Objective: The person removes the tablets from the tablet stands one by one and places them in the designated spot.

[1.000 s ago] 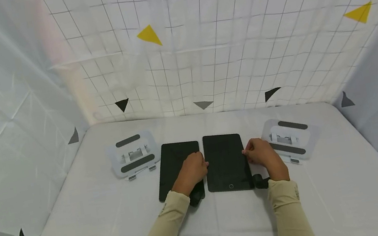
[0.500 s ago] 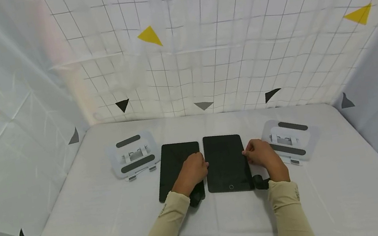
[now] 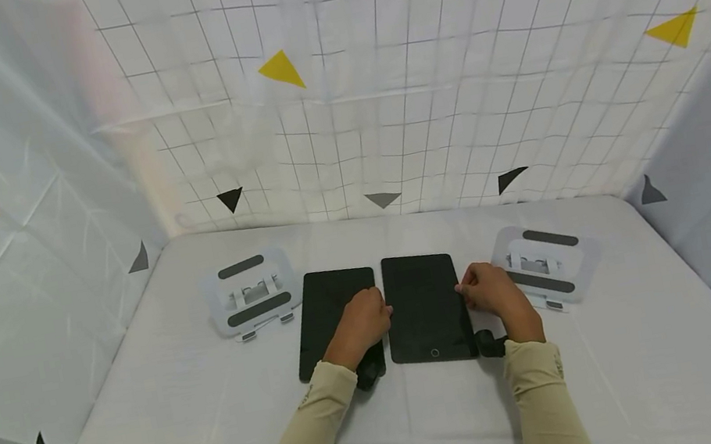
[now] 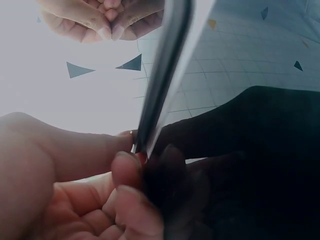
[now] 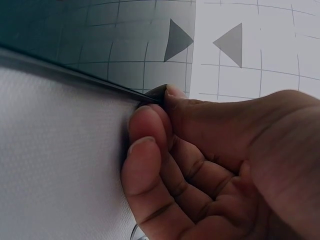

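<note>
Two black tablets lie side by side, upright in line with the arms. My left hand reaches across the left tablet and pinches the left edge of the right tablet between thumb and fingertips. On the opposite edge, my right hand pinches the same tablet. The right wrist view shows the thumb on the glossy screen side and curled fingers under the rim. In the left wrist view, fingertips meet the tablet's thin edge, and the dark screen mirrors the hand.
A pale folded stand with dark grey strips lies left of the tablets; a matching stand lies on the right, just beyond the right hand. A white cloth covers the table. Grid-patterned sheeting hangs behind it, with more sheeting at both sides.
</note>
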`<state>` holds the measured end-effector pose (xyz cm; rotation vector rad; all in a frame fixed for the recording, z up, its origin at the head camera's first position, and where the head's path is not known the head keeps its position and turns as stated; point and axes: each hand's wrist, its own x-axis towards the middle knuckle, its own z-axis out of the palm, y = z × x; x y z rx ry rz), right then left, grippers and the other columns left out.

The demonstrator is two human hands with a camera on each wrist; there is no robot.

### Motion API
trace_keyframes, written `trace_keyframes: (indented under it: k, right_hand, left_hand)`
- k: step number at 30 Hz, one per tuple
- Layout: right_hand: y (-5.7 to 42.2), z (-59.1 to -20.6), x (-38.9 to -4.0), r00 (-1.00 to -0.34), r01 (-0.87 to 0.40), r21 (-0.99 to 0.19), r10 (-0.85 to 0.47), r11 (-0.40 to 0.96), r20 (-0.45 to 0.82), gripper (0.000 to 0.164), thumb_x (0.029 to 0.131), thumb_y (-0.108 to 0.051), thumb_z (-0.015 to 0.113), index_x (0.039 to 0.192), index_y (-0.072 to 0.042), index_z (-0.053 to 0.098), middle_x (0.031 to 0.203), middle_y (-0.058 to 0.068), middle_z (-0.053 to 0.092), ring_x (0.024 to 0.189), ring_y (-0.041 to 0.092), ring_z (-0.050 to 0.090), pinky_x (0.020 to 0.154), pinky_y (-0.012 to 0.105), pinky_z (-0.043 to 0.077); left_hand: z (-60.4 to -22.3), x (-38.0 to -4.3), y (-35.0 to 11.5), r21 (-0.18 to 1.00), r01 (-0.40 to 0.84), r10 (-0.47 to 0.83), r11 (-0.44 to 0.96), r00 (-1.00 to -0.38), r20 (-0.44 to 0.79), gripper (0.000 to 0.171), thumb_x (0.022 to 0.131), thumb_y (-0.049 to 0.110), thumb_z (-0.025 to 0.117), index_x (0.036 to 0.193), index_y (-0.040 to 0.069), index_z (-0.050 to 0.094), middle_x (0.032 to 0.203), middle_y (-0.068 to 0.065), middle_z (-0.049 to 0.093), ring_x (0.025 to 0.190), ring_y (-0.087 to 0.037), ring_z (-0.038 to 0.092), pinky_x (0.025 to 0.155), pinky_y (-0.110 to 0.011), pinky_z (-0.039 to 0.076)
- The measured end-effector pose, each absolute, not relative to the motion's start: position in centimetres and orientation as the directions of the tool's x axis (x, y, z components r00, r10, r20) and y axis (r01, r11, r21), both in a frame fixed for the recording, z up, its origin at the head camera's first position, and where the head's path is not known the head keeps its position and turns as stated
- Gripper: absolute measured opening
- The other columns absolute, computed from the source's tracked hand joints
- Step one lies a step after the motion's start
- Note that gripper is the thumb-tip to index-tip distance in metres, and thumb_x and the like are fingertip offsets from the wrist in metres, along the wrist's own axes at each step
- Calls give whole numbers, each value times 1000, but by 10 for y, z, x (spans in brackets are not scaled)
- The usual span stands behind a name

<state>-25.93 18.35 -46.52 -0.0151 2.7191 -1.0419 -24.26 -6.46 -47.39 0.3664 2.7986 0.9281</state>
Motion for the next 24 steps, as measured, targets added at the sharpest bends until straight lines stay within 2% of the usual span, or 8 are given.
trace_keyframes:
  k: [24]
  right_hand:
    - [185,-465,-259,-974,61,-666,-101,744,-202,17,98,-14,63,91,2,60,76,9,61,69,22,59,63,37,47]
  left_hand:
    - [-473,-240,-65,612,209,307,762,-950,-57,17,101,11,57,87,2,54,78,-6,49,68,-19,48,59,-31,43]
